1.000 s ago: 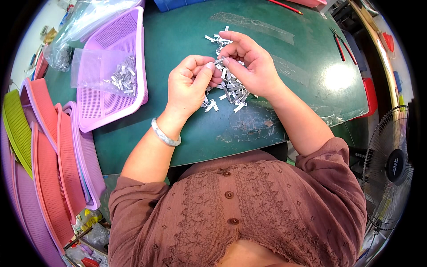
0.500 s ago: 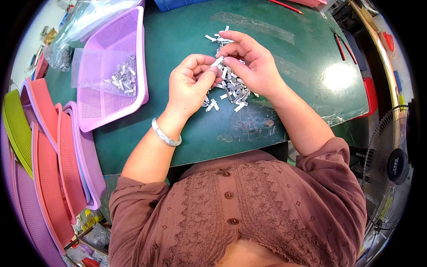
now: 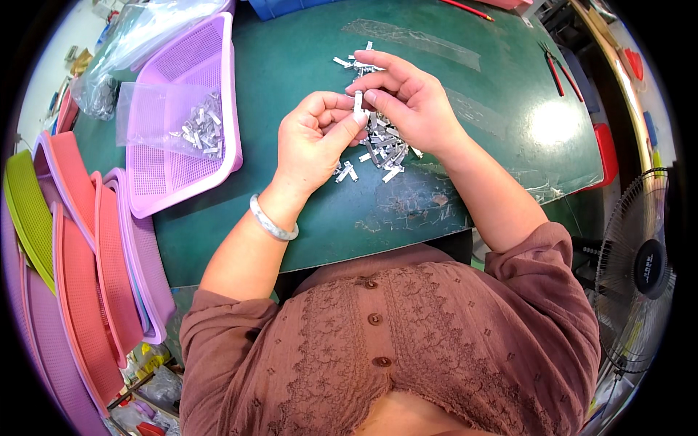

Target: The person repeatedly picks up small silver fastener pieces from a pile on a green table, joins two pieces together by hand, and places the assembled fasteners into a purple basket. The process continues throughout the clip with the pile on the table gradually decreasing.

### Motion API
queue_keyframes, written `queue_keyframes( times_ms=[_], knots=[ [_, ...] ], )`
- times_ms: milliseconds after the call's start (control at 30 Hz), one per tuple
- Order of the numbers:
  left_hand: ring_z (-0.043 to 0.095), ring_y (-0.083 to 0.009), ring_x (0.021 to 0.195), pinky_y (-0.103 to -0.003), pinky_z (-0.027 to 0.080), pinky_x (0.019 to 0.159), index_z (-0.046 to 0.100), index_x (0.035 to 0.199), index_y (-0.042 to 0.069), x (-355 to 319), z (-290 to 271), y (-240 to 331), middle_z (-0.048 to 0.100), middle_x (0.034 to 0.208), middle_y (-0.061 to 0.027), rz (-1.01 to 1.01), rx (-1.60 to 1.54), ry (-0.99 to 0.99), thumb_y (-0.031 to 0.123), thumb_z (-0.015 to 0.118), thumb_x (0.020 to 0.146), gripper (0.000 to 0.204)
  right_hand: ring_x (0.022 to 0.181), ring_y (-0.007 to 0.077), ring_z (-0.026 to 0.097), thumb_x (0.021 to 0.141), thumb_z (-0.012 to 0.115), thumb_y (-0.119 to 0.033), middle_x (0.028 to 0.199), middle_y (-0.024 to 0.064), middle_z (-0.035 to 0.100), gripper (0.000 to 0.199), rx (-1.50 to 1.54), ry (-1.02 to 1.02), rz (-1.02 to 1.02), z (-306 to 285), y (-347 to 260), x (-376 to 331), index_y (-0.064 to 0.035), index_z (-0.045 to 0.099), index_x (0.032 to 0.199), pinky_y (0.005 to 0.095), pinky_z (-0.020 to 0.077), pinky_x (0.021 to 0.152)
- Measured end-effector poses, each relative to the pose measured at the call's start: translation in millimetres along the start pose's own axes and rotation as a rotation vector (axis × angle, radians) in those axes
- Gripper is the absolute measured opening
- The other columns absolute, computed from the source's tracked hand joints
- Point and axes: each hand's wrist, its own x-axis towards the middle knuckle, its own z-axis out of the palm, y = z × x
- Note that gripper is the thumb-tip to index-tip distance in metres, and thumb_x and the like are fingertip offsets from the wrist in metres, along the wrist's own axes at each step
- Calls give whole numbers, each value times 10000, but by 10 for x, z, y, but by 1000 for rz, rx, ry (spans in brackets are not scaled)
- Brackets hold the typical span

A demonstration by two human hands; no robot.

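Over on the right, here's the fan (image 3: pixel 618 298), and across its black hub (image 3: pixel 654 277) runs a small line of pale lettering (image 3: pixel 648 267), too small and bent to make out! No word, number or sign reads clearly anywhere in view.

Parts (image 3: pixel 392 150) look like metal, silvery w/ a bright sheen. Counter (image 3: pixel 291 62): smooth & glossy, strong glare at R, rough & scuffed nr front edge; tape (image 3: pixel 414 40) on it clear plastic, shiny, wrinkled. Basket (image 3: pixel 234 138): plastic, semi-gloss, perforated. Bag (image 3: pixel 149 109) in it: thin clear plastic, glossy. Shirt (image 3: pixel 465 341): matt cloth, crinkled, w/ textured embroidery; buttons (image 3: pixel 375 319) smooth, a bit shiny. Bangle (image 3: pixel 272 221): smooth, polished, stone-like. Pliers' (image 3: pixel 558 78) grips: prob. plastic.
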Motion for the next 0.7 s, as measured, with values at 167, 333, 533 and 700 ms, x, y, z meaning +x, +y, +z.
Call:
queue_keyframes(
  times_ms=[167, 333, 533, 700],
  knots=[
    [608, -131, 653, -229, 494, 600, 547, 923, -30, 5, -17, -5, 622, 765, -86, -61, -17, -2, 77, 546, 853, 127, 835, 110, 569, 817, 484, 66, 927, 89, 616, 415, 85, 41, 23, 18, -50, 6, -13, 428, 1220, 237, 465, 750],
    [598, -127, 622, -228, 486, 572, 557, 902, -21, 12, -33, -20, 616, 744, -79, -66, -50, -7, 103, 510, 877, 136, 831, 110, 575, 805, 524, 47, 895, 83, 622, 404, 143, 61, 48, 13, -39, 13, 1, 443, 1197, 235, 467, 749],
    [584, -118, 600, -219, 472, 553, 562, 889, -13, 7, -26, -4, 611, 723, -73, -91, -38, 7, 96, 504, 876, 124, 879, 133, 574, 821, 522, 43, 933, 93, 604, 429, 82, 16, 52, 9, -67, 6, 18, 405, 1233, 253, 474, 785],
    [560, -103, 567, -201, 432, 511, 565, 858, 5, 3, -29, 6, 601, 692, -56, -112, -32, 8, 103, 516, 865, 109, 878, 134, 575, 814, 529, 49, 919, 93, 607, 432, 81, 7, 60, 10, -56, 2, 18, 411, 1228, 255, 474, 784]
  ],
)
